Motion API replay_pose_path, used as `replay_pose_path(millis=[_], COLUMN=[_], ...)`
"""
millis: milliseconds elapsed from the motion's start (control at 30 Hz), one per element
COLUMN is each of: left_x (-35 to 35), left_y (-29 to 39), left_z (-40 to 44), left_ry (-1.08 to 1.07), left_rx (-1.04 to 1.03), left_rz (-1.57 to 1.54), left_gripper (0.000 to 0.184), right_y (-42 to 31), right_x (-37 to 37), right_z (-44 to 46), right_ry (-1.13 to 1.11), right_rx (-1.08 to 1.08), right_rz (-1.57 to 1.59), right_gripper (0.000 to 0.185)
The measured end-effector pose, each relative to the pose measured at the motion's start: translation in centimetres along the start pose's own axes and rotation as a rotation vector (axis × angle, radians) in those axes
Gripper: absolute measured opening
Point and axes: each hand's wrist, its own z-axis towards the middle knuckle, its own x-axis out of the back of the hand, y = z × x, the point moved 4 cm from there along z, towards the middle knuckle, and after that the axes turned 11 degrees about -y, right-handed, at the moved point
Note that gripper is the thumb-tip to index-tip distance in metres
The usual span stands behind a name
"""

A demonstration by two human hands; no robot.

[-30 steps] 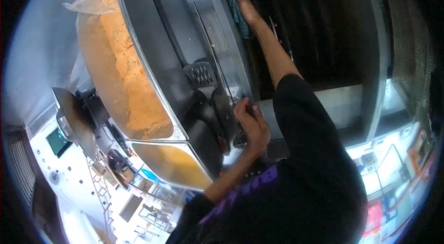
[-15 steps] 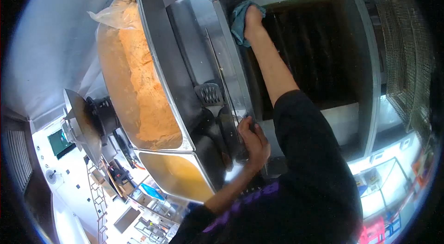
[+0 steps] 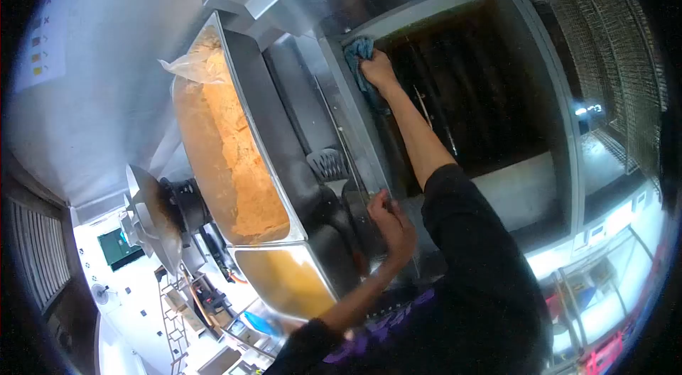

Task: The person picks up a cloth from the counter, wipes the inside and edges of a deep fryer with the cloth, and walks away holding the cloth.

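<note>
My right hand [image 3: 378,71] is closed on a blue-green cloth [image 3: 360,55] at the upper left corner of a dark, rectangular vat [image 3: 462,91]. Part of the cloth hangs down over the vat's left inner wall. Lower down, my left hand [image 3: 394,229] hovers near the vat's metal edge, its fingers loosely bent and a little apart, with nothing visible in them. A slotted spatula [image 3: 327,163] and a long thin rod [image 3: 332,113] lie on the metal ledge to the left of my hands.
A deep metal container [image 3: 266,98] of orange powder, with a plastic bag [image 3: 195,66] at its top, stands left of the ledge. Below it sits a container [image 3: 280,283] with yellow contents. Wire mesh baskets [image 3: 611,55] are at the right.
My right hand was stretched flat on the cloth and has since closed around it. The cloth is bunched under my fingers. The view has shifted, and my left hand stays near the edge.
</note>
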Motion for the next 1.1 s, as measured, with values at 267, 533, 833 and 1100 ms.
replay_pose_path(millis=[267,533,833,1100], left_x=[-0.4,-0.4,-0.3,0.1], left_y=[0.0,0.0,0.8,0.8], left_z=[0.6,0.8,0.6,0.6], left_ry=[-0.03,0.035,0.028,0.032], left_rx=[0.066,0.009,-0.053,-0.036], left_rz=[-0.033,-0.053,-0.047,-0.043], left_gripper=[0.026,0.026,0.024,0.029], right_y=[2.9,-4.1,-9.9,-3.5], right_x=[0.3,0.6,-1.6,3.1], right_z=[1.9,-3.1,-9.1,-9.0], right_ry=[-0.005,0.216,-0.165,0.462], right_rx=[-0.155,-0.105,0.235,0.279], right_rz=[-0.056,0.023,0.032,0.544], right_gripper=[0.033,0.046,0.036,0.021])
